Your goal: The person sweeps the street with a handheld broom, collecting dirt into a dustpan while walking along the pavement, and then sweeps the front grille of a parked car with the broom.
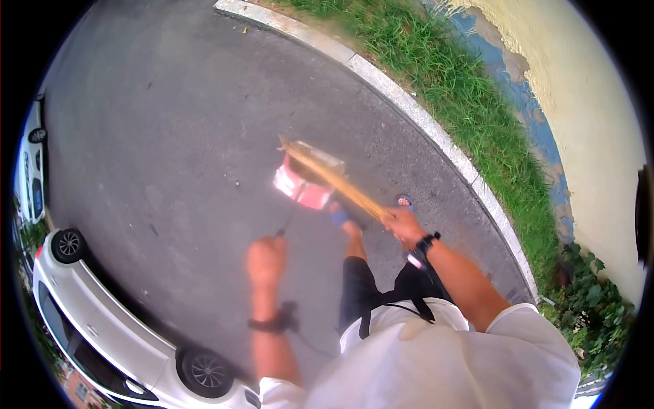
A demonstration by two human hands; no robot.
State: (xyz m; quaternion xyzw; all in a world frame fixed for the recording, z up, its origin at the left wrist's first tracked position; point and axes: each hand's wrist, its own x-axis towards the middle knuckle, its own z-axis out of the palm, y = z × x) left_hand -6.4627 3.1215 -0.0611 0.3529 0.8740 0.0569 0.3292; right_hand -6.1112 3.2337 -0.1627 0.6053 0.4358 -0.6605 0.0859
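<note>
My right hand (pixel 404 226) is closed round the near end of a straw-coloured broom (pixel 340 184), a long bundle of thin stalks. It slants up and left, its far end passing over a red and white box-shaped dustpan (pixel 313 197). My left hand (pixel 266 259) is closed in a fist on a thin dark handle (pixel 281 232) that points toward the dustpan; motion blur hides where they join. The dustpan is blurred too, and whether it touches the ground cannot be made out. What lies inside it is hidden.
Grey asphalt (pixel 170 136) spreads around my sandalled feet (pixel 344 217). A pale stone kerb (pixel 409 102) curves along the right, with grass (pixel 436 82) and a peeling wall (pixel 579 102) beyond. A white car (pixel 109 313) is parked at lower left, another car (pixel 30 170) farther off.
</note>
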